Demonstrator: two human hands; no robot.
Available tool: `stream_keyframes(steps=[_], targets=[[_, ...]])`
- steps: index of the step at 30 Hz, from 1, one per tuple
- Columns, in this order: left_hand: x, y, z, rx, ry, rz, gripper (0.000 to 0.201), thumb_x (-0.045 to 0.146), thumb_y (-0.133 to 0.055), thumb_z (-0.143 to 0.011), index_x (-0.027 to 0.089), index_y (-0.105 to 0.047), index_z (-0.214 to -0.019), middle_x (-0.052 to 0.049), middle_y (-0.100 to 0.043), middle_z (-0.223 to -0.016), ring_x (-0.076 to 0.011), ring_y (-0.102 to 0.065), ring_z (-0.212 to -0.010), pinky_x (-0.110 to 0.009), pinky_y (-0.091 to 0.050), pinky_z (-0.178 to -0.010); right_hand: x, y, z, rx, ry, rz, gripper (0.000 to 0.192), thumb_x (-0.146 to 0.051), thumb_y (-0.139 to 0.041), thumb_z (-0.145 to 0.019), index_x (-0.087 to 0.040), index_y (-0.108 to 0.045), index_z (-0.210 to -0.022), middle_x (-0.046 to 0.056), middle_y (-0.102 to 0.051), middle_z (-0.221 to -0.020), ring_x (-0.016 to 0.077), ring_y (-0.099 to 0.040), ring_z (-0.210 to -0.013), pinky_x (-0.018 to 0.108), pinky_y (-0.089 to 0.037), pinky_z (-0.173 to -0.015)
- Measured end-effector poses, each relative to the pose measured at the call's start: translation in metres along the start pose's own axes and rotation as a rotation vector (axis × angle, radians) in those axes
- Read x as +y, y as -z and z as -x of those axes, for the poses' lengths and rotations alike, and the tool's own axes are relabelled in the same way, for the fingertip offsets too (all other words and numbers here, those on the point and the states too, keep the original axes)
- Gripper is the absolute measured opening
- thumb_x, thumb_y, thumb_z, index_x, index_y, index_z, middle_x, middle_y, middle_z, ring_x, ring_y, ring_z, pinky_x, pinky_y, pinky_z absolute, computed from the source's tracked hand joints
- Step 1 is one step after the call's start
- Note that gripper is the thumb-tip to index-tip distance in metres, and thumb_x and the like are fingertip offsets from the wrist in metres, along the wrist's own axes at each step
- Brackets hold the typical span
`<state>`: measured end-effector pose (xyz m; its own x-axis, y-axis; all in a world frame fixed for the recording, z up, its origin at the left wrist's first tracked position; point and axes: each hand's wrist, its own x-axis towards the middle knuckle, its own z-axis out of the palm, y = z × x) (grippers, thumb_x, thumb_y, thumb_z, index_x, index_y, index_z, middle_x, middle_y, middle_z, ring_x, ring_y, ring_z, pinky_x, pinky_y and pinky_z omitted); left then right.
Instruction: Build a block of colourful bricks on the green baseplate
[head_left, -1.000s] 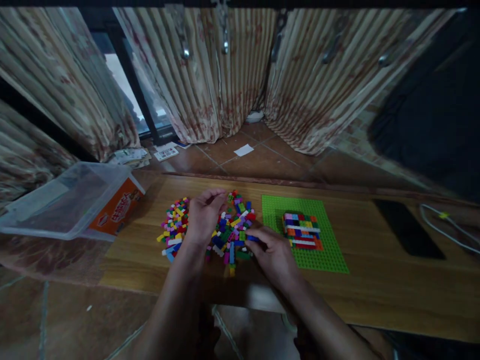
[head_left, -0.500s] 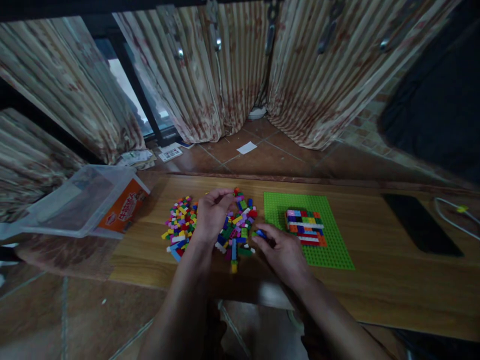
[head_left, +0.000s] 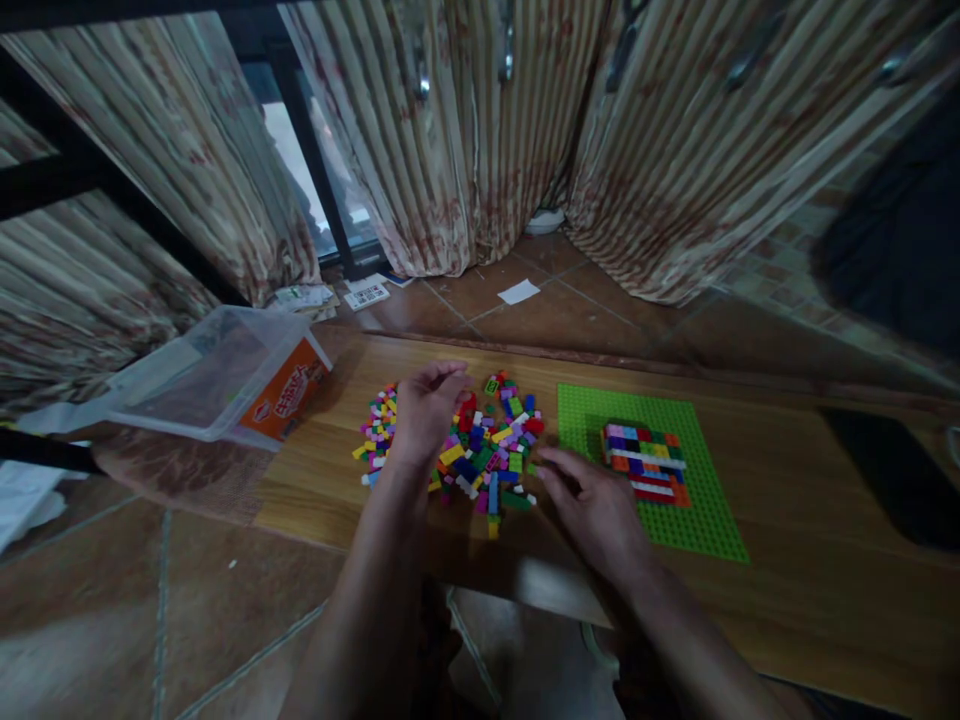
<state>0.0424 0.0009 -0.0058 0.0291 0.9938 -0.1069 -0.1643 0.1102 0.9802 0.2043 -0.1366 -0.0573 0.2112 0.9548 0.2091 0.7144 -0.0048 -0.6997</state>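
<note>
My left hand (head_left: 426, 415) hangs over the heap of small toy bricks (head_left: 480, 455), thumb and fingers pinched together; whatever they may hold is too small to make out. At the heap's right edge, my right hand (head_left: 596, 505) has its thumb and forefinger closed around what looks like a small green brick (head_left: 532, 468), blurred and partly hidden. Just beyond that hand lies a green studded baseplate (head_left: 705, 475). A flat block of built-up bricks (head_left: 645, 463) in many colours sits on it, with a long white row across.
A see-through plastic bin (head_left: 217, 430) with an orange label lies on its side at the table's left end. Toward the right is a black flat slab (head_left: 892, 470) on the wooden table (head_left: 315, 490). Curtains (head_left: 450, 150) and a paper (head_left: 518, 291) are behind.
The view has turned left, so everything sits further right. The blue brick at my right fingertips no longer shows; a green bit is there instead. My left hand has moved left relative to the heap.
</note>
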Motion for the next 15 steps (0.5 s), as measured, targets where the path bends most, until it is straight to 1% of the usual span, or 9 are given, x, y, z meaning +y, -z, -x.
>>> stream_keyframes(steps=[2, 4, 6, 8, 11, 15], targets=[[0.0, 0.002, -0.001, 0.004, -0.003, 0.009, 0.029, 0.033, -0.079, -0.059, 0.015, -0.069, -0.079, 0.0, -0.068, -0.068, -0.0098, -0.058, -0.056, -0.022, -0.044, -0.057, -0.002, 0.004, 0.0, -0.048, 0.037, -0.063, 0.02, -0.027, -0.054, -0.092, -0.026, -0.071, -0.101, 0.003, -0.074, -0.098, 0.0185, -0.07, -0.089, 0.033, -0.053, -0.08], [0.001, 0.003, -0.001, 0.001, 0.0, 0.021, 0.028, 0.032, -0.079, -0.06, 0.014, -0.069, -0.078, 0.0, -0.068, -0.068, -0.0096, -0.058, -0.056, -0.021, -0.044, -0.057, -0.003, 0.008, 0.001, -0.145, 0.078, -0.106, 0.018, -0.024, -0.055, -0.091, -0.026, -0.071, -0.098, 0.002, -0.072, -0.093, 0.0167, -0.068, -0.085, 0.03, -0.052, -0.075], [0.001, 0.003, -0.001, -0.001, 0.005, 0.031, 0.027, 0.031, -0.078, -0.06, 0.014, -0.069, -0.079, 0.0, -0.068, -0.067, -0.0095, -0.058, -0.056, -0.021, -0.044, -0.057, -0.004, 0.011, 0.002, -0.24, 0.108, -0.104, 0.018, -0.021, -0.056, -0.09, -0.027, -0.07, -0.1, 0.001, -0.07, -0.092, 0.0157, -0.066, -0.083, 0.029, -0.051, -0.074], [0.001, 0.002, -0.001, 0.001, 0.007, 0.027, 0.028, 0.032, -0.079, -0.06, 0.014, -0.069, -0.078, 0.0, -0.068, -0.066, -0.0098, -0.058, -0.056, -0.021, -0.044, -0.057, -0.003, 0.012, 0.003, -0.297, 0.128, -0.056, 0.019, -0.019, -0.057, -0.088, -0.027, -0.069, -0.1, 0.001, -0.068, -0.093, 0.0156, -0.065, -0.083, 0.029, -0.051, -0.074], [0.001, 0.001, -0.001, 0.013, 0.002, -0.003, 0.031, 0.035, -0.081, -0.059, 0.014, -0.069, -0.078, -0.001, -0.068, -0.066, -0.0112, -0.059, -0.058, -0.022, -0.045, -0.058, -0.003, 0.01, 0.005, -0.32, 0.154, 0.024, 0.019, -0.016, -0.058, -0.086, -0.027, -0.068, -0.097, 0.001, -0.066, -0.093, 0.0157, -0.065, -0.082, 0.029, -0.05, -0.073], [0.0, 0.0, 0.0, 0.016, -0.003, -0.04, 0.031, 0.037, -0.081, -0.06, 0.015, -0.069, -0.079, -0.001, -0.068, -0.067, -0.0122, -0.061, -0.059, -0.023, -0.046, -0.059, -0.007, 0.006, 0.005, -0.289, 0.177, 0.084, 0.018, -0.012, -0.054, -0.088, -0.024, -0.067, -0.092, 0.002, -0.064, -0.091, 0.0166, -0.063, -0.083, 0.029, -0.049, -0.073]])
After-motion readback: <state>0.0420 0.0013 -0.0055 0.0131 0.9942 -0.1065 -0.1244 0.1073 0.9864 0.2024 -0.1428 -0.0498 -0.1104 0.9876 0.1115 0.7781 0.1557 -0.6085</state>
